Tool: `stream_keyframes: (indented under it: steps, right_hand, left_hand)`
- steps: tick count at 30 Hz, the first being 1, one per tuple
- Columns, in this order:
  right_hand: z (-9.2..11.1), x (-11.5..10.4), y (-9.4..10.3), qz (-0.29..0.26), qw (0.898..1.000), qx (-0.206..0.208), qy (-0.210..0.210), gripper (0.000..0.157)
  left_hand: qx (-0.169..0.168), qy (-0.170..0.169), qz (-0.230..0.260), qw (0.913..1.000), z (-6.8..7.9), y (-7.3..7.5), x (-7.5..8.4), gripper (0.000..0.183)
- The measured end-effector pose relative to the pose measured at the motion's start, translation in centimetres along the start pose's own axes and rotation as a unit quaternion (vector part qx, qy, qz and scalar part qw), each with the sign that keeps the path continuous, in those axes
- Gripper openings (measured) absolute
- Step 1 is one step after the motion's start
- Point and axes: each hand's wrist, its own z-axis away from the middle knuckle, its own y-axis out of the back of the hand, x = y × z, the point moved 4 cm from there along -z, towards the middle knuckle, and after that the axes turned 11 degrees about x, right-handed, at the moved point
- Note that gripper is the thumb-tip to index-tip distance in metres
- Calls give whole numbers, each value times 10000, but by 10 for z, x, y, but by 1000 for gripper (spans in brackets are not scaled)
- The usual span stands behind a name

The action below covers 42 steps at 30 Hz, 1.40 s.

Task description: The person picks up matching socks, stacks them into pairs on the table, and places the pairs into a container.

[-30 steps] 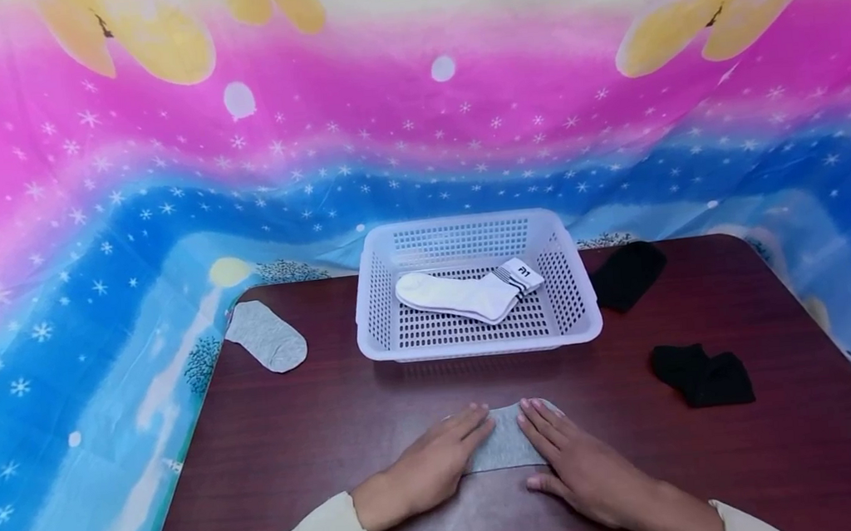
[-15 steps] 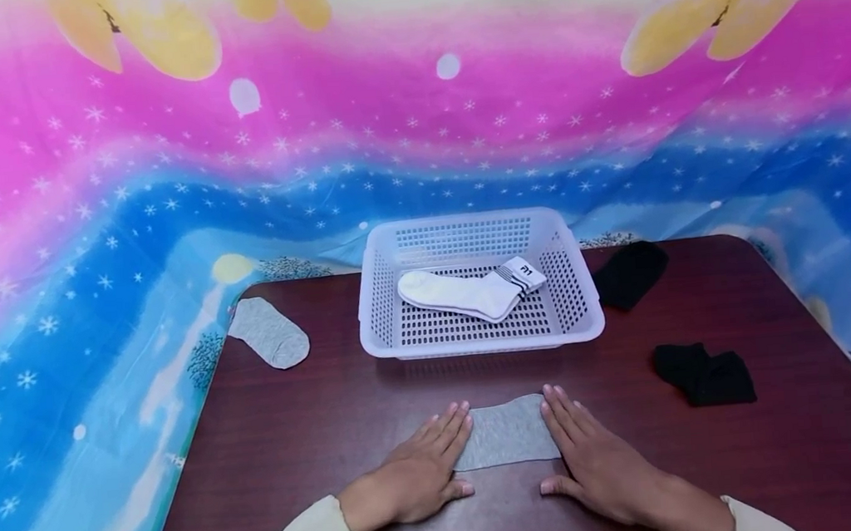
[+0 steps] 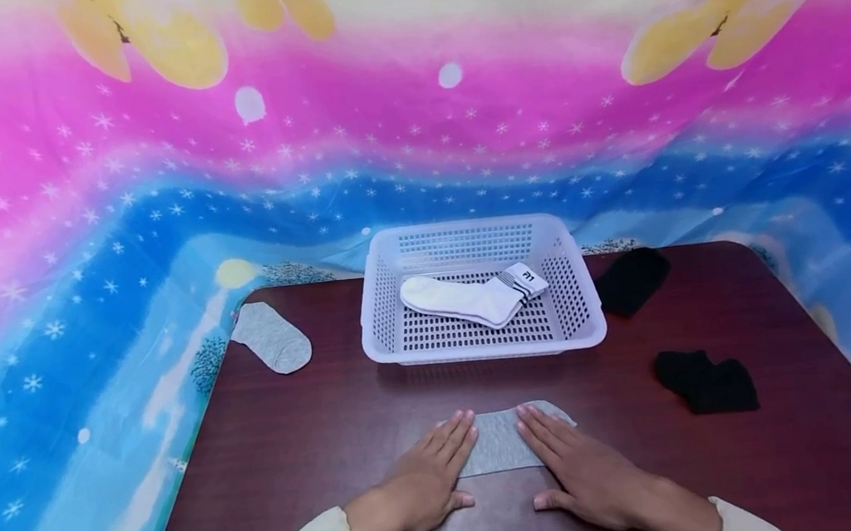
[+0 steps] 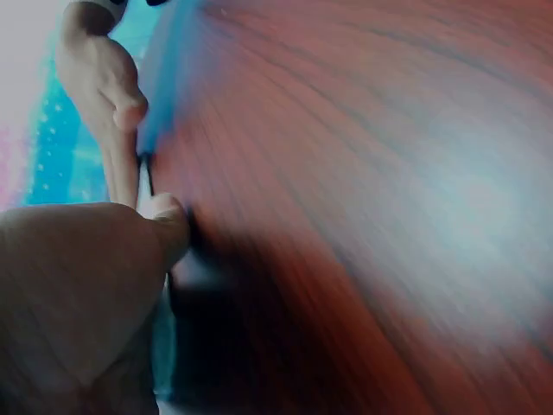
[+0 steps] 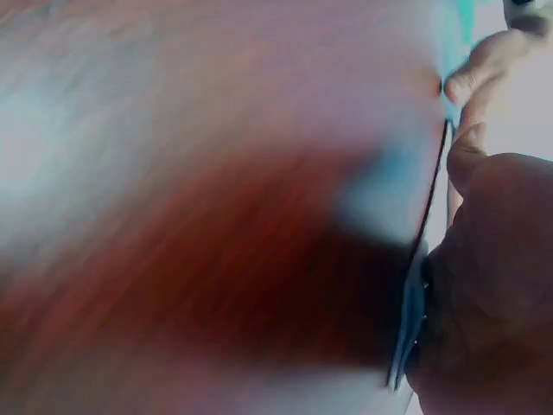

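A grey sock lies flat across the near middle of the table. My left hand rests on its left end with straight fingers, thumb out to the side on the near side. On the sock's right part lie the straight fingers of my right hand, and the toe end shows past them. Both wrist views are blurred; the left wrist view has the left hand close up with the right hand beyond, and the right wrist view mirrors this with the right hand large.
Behind the hands stands a white perforated basket holding a pair of white socks with black stripes. Another grey sock lies at the table's far left. Two black socks, one beside the basket and one nearer, lie right.
My hands spread apart along the grey sock, baring more of it, then the right hand came back inward over its right end. The left hand now sits slightly left of where it began.
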Motion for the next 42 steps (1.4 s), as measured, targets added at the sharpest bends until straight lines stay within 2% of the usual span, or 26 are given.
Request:
stream_keyframes:
  steps: [8, 13, 17, 21, 24, 27, 30, 35, 40, 42]
  right_hand:
    - [16, 11, 5, 188, 9994, 286, -25, 87]
    - [20, 14, 5, -161, 9988, 145, -432, 81]
    - [21, 15, 12, -227, 9981, 243, -515, 75]
    - [17, 14, 18, -106, 9991, 375, -142, 57]
    - [15, 12, 17, -28, 9996, 278, 98, 46]
    - [15, 12, 16, 86, 9991, 300, 280, 43]
    - [12, 12, 15, 128, 9970, 542, 530, 38]
    - [6, 14, 13, 240, 9917, 917, 871, 21]
    - [2, 16, 10, 360, 9866, 1156, 1093, 33]
    - [0, 17, 9, 344, 9856, 1220, 1122, 32]
  left_hand:
    - [225, 75, 26, 9997, 15, -1, -11, 80]
    - [437, 77, -237, 9987, 17, -2, -9, 76]
    - [998, -73, -408, 9941, 17, 3, -4, 61]
    - [1757, -244, -247, 9838, 17, 11, -2, 48]
    - [2080, -393, -246, 9770, 18, 12, -2, 41]
    - [2155, -552, -238, 9747, 17, 11, -5, 38]
    - [2133, -703, -209, 9742, 16, 10, -7, 36]
    - [2023, -871, -473, 9743, 14, 10, -8, 36]
    - [1942, -950, -739, 9736, 12, 10, -8, 37]
    - [1952, -927, -742, 9736, 11, 11, -8, 37]
